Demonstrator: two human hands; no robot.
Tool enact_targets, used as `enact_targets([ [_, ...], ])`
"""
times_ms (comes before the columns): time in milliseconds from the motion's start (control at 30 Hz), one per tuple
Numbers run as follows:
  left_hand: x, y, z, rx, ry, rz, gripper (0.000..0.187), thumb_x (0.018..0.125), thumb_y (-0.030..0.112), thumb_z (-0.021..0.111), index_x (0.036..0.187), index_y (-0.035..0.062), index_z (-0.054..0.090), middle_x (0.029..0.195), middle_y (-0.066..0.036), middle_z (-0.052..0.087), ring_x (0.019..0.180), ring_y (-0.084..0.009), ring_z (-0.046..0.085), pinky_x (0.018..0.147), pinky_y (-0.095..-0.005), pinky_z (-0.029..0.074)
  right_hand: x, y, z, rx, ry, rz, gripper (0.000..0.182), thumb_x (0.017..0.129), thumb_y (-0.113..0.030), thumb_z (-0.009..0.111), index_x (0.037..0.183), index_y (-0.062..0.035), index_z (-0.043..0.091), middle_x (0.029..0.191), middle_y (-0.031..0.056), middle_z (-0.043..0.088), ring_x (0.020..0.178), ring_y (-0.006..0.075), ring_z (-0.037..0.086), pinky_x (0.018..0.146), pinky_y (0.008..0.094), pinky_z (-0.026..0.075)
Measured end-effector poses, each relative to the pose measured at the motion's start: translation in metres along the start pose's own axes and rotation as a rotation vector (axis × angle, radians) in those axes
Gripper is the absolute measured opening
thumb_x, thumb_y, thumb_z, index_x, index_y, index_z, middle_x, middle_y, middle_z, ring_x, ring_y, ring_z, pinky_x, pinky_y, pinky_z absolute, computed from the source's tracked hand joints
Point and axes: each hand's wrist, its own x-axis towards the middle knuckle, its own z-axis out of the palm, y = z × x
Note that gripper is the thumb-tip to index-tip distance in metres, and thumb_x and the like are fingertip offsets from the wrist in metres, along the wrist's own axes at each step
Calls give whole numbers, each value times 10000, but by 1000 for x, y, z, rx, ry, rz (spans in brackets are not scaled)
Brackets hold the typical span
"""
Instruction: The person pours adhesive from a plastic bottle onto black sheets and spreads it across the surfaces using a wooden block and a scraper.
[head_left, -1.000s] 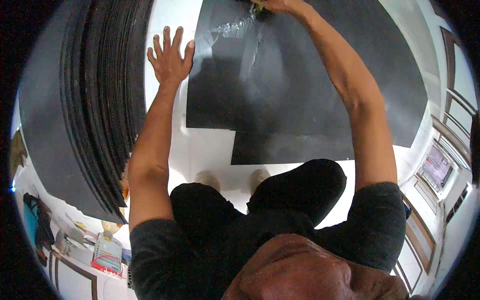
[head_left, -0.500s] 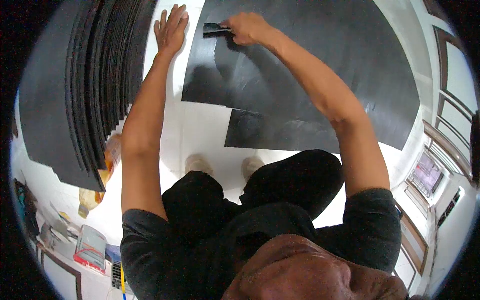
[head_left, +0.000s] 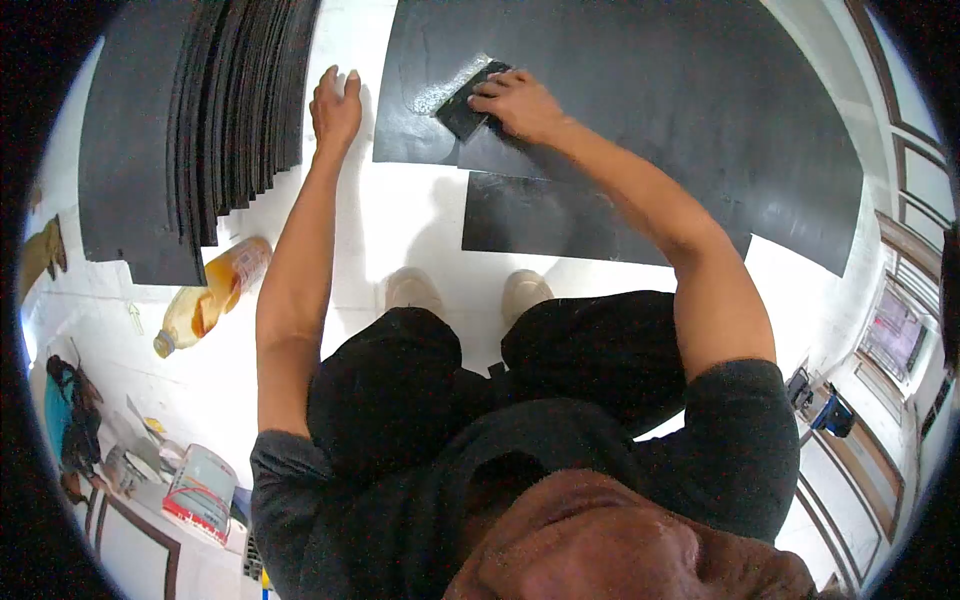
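Observation:
A flat dark rectangular tool [head_left: 466, 108] is held in my right hand [head_left: 520, 104], its face against a large black sheet [head_left: 650, 90]. Beside the tool, a pale, shiny wet-looking patch [head_left: 445, 88] shows on the sheet. My left hand [head_left: 337, 108] is empty, fingers apart, over the white surface between the sheet and a stack of black sheets [head_left: 240, 110]. A smaller black piece [head_left: 560, 215] lies along the near edge of the large sheet.
A plastic bottle with amber contents [head_left: 215, 295] lies below the stack. A grey and red container [head_left: 200, 490] stands at the lower left near dark cloth [head_left: 75, 410]. My shoes [head_left: 413, 290] are on the white floor. Framed panels line the right side.
My right hand has moved nearer with the tool, which is now turned diagonally. The pale patch has appeared. My left hand has moved slightly nearer. The view has shifted, showing more of the bottle.

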Motion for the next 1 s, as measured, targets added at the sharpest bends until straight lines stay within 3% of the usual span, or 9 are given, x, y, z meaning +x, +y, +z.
enact_targets([
  [200, -49, -19, -15, 148, -52, -76, 669, 927, 446, 613, 1427, 24, 474, 1397, -242, 525, 1276, -402, 518, 1093, -459, 398, 46, 39, -16, 111, -97, 311, 367, 883, -289, 600, 1241, -220, 641, 1146, 108, 706, 1054, 339, 677, 864, 536, 543],
  [300, -64, -19, -34, 206, -105, -100, 658, 925, 417, 635, 1426, 22, 470, 1385, -230, 532, 1259, -377, 536, 1073, -439, 420, 77, 52, -21, 58, -78, 370, 502, 790, -176, 636, 1289, -232, 621, 1061, 142, 715, 970, 379, 688, 791, 554, 545],
  [367, -76, -17, -44, 156, -229, -174, 637, 929, 411, 637, 1421, 40, 477, 1364, -223, 552, 1250, -360, 548, 1063, -426, 428, 91, 50, -49, 444, -115, 504, 442, 935, -430, 547, 1065, -38, 706, 1114, 257, 678, 1054, 438, 647, 874, 535, 512],
  [500, -115, -23, -42, 162, -505, -287, 514, 935, 424, 605, 1252, 18, 617, 1158, -231, 678, 1148, -383, 619, 994, -428, 471, 72, 35, -21, 152, -90, 402, 475, 964, -463, 509, 1226, -99, 666, 1140, 255, 671, 1065, 445, 637, 902, 543, 503],
  [600, -147, -8, -16, 119, -613, -430, 490, 915, 381, 622, 1187, -27, 619, 1159, -245, 672, 1133, -385, 623, 985, -418, 468, 59, 10, -40, 430, -270, 277, 431, 969, -399, 557, 1220, -67, 672, 1091, 218, 708, 1027, 389, 675, 889, 505, 525],
  [633, -161, -7, -6, 21, -635, -520, 505, 908, 368, 635, 1206, -39, 603, 1177, -247, 662, 1139, -383, 616, 987, -413, 466, 66, 0, -26, 185, -220, 205, 351, 865, -308, 621, 1201, -215, 659, 1078, 136, 718, 990, 378, 693, 806, 540, 558],
  [700, -177, 0, 12, -75, -571, -611, 557, 883, 265, 665, 1284, -88, 506, 1199, -260, 620, 1144, -369, 592, 1000, -393, 450, 58, -14, -20, 257, -313, 212, 423, 805, -200, 653, 1226, -229, 623, 1039, 153, 709, 979, 392, 679, 794, 532, 547],
  [800, -176, 14, 20, -68, -136, -379, 633, 835, 94, 649, 1323, -139, 323, 1116, -225, 546, 1075, -311, 569, 985, -384, 434, 46, -37, -23, 275, -264, 131, 400, 815, -145, 638, 1208, -216, 646, 1025, 142, 718, 972, 394, 681, 796, 539, 542],
  [1000, -201, 13, 22, -106, -219, -394, 489, 818, 132, 687, 1185, -96, 456, 1101, -259, 549, 1053, -343, 552, 910, -426, 452, 17, -55, -4, 215, -223, -20, 353, 834, -171, 627, 1178, -241, 666, 1002, 124, 729, 977, 345, 707, 778, 515, 565],
])
